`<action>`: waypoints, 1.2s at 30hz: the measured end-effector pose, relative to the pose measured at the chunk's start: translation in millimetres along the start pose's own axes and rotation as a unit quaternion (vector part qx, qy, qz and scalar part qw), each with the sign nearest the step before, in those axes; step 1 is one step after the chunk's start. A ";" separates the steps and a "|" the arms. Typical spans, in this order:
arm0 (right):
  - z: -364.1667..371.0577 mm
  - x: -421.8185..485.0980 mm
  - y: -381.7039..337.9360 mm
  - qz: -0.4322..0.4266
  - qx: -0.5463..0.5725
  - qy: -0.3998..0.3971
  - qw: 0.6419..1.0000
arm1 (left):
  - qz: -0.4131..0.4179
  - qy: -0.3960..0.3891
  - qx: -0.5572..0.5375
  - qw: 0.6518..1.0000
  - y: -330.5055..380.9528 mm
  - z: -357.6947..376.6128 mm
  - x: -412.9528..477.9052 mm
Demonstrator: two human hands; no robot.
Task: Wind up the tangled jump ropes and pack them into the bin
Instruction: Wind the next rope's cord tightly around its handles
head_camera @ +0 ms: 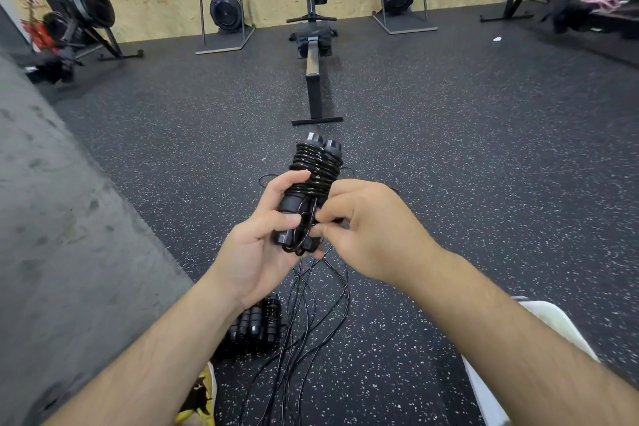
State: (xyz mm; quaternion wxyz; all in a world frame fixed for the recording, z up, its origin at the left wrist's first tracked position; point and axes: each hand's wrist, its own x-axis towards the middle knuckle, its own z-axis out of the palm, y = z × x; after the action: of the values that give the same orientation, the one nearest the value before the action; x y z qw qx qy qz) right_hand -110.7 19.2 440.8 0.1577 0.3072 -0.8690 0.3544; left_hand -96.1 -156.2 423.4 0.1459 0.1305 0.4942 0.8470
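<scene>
**Rope bundle held in both hands, above the floor**

Hidden/cut off, L to R: yellow-and-black shoe (203, 394) at bottom edge, only the toe showing. Second wound bundle of black ribbed handles and cord (257, 323) lies on the black speckled rubber floor (484, 183), its left part covered by the left forearm. Loose thin black cords (313, 318) trail on the floor from under the hands toward the bottom edge. Where they end can't be made out, nor whether any joins the held bundle. White plastic bin (562, 323) at lower right: only a rim corner shows, the rest is behind the right forearm or out of frame, inside not visible.

Grips, L to R: left-hand grip (257, 249) is palm up, fingers curled round the lower half of the black jump rope bundle (316, 169), thumb lying across its front. Bundle = two black handles side by side w/ glossy cord coiled tight round them, capped ends pointing away from the person, held mid-air at frame centre. Right-hand grip (375, 228) is closed small, thumb and forefinger pinching a bit of cord at the bundle's near end, other fingers tucked in. The two hands almost touch there. Exact cord end under the fingertips is too dark to tell.
</scene>
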 end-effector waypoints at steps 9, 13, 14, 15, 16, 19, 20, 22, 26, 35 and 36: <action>-2.0 -1.5 -4.7 -0.039 -0.047 -0.006 0.998 | -0.004 -0.003 -0.006 1.000 -2.5 -0.1 -3.0; -0.3 -5.1 -10.1 0.036 0.047 0.053 0.997 | 0.007 -0.001 -0.016 1.000 -4.2 0.6 -2.2; 2.0 -6.8 -12.7 0.068 0.078 0.083 0.991 | 0.008 0.001 -0.013 1.000 -4.5 1.0 -1.3; 4.6 -7.9 -15.1 0.090 0.093 0.110 0.985 | 0.008 0.006 -0.011 1.000 -4.7 1.4 -0.2; 7.4 -8.5 -16.2 0.100 0.092 0.132 0.982 | 0.008 0.010 -0.009 1.000 -4.8 1.8 0.8; 11.5 -8.2 -12.8 0.080 0.091 0.132 0.984 | 0.020 0.019 -0.017 0.999 -0.5 1.0 2.8; 12.2 -7.9 -11.3 0.060 0.099 0.121 0.986 | 0.029 0.025 -0.019 0.999 2.1 -0.7 3.1; 14.7 -8.2 -10.4 0.021 0.105 0.117 0.987 | 0.042 0.031 -0.020 0.998 6.3 -5.1 3.3; 15.2 -7.9 -11.0 0.015 0.078 0.119 0.990 | 0.038 0.031 -0.010 0.999 7.3 -8.3 1.9; 9.7 -7.1 -9.2 0.036 0.102 0.139 0.984 | 0.023 -0.030 -0.023 0.999 5.2 -5.0 -1.6; 12.7 -7.0 -9.5 0.041 0.095 0.151 0.983 | 0.016 -0.030 -0.029 0.999 1.0 -2.9 -1.9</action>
State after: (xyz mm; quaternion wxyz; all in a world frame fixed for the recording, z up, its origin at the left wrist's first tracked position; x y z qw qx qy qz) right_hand -99.9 7.8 433.4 0.2427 0.2273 -0.8094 0.4840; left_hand -95.5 -159.7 422.7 0.1508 0.1597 0.4623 0.8591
